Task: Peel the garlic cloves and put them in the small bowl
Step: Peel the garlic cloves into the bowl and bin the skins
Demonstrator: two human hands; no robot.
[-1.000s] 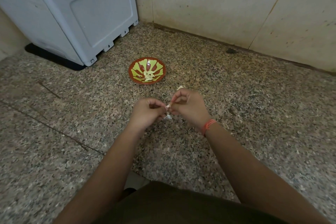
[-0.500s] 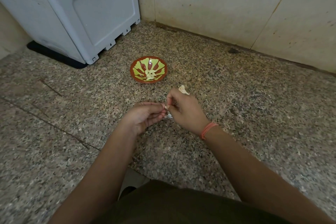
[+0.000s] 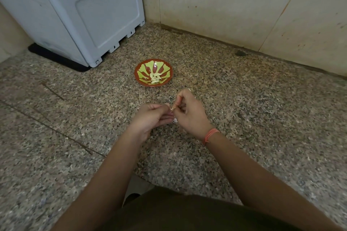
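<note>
Soft, dimmish, even light falls on the speckled granite desk [image 3: 244, 118]; shadows are faint, darkest under the grey plastic boxy appliance [image 3: 75, 15]. The small red-and-green bowl [image 3: 139, 78] is sharp; wide-angle distortion bends the cream wall tiles [image 3: 225, 5].

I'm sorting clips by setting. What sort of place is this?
Probably a home kitchen corner: a speckled granite counter meeting a tiled wall, a grey plastic box like an appliance, and a small bowl of peeled garlic cloves.
</note>
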